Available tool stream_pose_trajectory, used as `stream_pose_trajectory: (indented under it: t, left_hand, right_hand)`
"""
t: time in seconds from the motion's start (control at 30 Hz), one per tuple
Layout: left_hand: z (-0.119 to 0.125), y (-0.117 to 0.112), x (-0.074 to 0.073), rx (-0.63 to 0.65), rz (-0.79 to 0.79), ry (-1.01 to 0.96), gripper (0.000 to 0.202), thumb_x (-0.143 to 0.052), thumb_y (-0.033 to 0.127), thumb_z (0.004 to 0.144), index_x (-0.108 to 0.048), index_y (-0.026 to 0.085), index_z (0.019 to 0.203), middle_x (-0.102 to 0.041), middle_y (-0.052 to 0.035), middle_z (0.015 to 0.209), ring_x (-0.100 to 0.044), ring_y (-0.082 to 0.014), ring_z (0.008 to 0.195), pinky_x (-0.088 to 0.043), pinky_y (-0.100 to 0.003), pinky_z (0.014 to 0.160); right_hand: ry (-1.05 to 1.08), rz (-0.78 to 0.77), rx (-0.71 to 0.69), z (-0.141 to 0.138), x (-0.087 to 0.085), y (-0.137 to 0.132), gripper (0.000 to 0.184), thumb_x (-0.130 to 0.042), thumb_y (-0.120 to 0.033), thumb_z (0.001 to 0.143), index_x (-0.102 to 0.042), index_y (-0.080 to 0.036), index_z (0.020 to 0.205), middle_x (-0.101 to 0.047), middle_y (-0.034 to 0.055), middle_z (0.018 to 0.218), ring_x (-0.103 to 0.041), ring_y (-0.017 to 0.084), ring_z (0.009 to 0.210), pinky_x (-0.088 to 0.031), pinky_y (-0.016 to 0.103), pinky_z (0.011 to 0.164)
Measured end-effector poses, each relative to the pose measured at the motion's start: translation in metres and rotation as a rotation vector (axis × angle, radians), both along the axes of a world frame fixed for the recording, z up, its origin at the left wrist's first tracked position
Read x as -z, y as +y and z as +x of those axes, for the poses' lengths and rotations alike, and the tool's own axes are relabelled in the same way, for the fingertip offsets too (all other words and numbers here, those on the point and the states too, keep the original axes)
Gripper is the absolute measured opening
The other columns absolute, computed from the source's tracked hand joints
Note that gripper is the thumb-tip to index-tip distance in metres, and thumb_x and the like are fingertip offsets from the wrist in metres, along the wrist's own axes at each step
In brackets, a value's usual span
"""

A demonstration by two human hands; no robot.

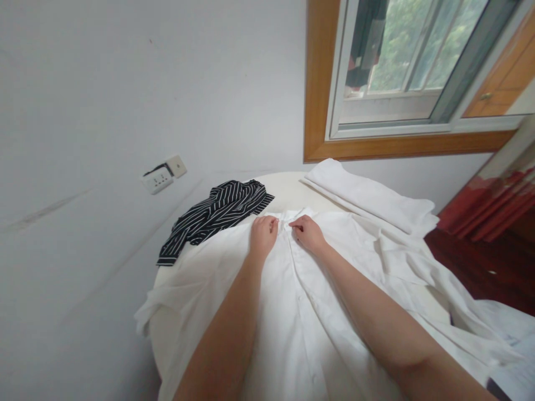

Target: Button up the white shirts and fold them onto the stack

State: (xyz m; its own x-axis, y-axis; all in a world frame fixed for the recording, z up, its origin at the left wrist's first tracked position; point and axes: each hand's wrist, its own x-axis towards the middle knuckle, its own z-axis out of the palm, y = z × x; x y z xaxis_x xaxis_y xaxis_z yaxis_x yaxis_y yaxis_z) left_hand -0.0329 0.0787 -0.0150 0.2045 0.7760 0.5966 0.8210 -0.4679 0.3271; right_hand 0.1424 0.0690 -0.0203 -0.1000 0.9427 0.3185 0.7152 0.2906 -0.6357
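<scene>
A white button-up shirt (276,312) lies spread front side up, its collar at the far end and its button band running towards me. One sleeve reaches left over the table edge, the other trails off to the right. At the collar, my left hand (264,231) is closed, fingers pinching the fabric left of the opening. My right hand (308,233) pinches the fabric just across from it, thumb and forefinger together. A small gap separates the two hands. Whether a button sits between the fingers is too small to tell.
The shirt covers much of a round cream table (288,186) against the wall. A crumpled black-and-white striped garment (219,211) lies at the back left, a folded white cloth (368,192) at the back right. Beyond are wall sockets (157,180), a wood-framed window (317,83) and a red curtain (489,200).
</scene>
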Motion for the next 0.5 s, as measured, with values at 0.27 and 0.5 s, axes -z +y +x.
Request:
stream_pose_trajectory:
  t: [0.27, 0.5]
  left_hand:
    - [-0.001, 0.006, 0.007, 0.122, -0.114, 0.107, 0.02, -0.056, 0.021, 0.087, -0.07, 0.021, 0.102, -0.069, -0.0051, 0.114, -0.058, -0.021, 0.111, -0.041, -0.038, 0.104]
    - [0.002, -0.006, 0.005, -0.092, -0.243, 0.235, 0.039, -0.047, 0.037, 0.093, -0.055, 0.028, 0.13, -0.051, -0.005, 0.143, -0.037, -0.0246, 0.138, -0.024, -0.052, 0.114]
  right_hand:
    - [0.127, 0.124, 0.154, 0.007, -0.003, 0.0, 0.03, -0.046, -0.008, 0.078, -0.074, -0.015, 0.088, -0.063, 0.0069, 0.092, -0.059, 0.016, 0.085, -0.045, 0.026, 0.084]
    - [-0.251, 0.122, 0.287, 0.039, -0.007, 0.001, 0.035, -0.045, -0.021, 0.089, -0.07, -0.024, 0.112, -0.063, 0.0066, 0.123, -0.051, 0.025, 0.116, -0.037, 0.038, 0.099]
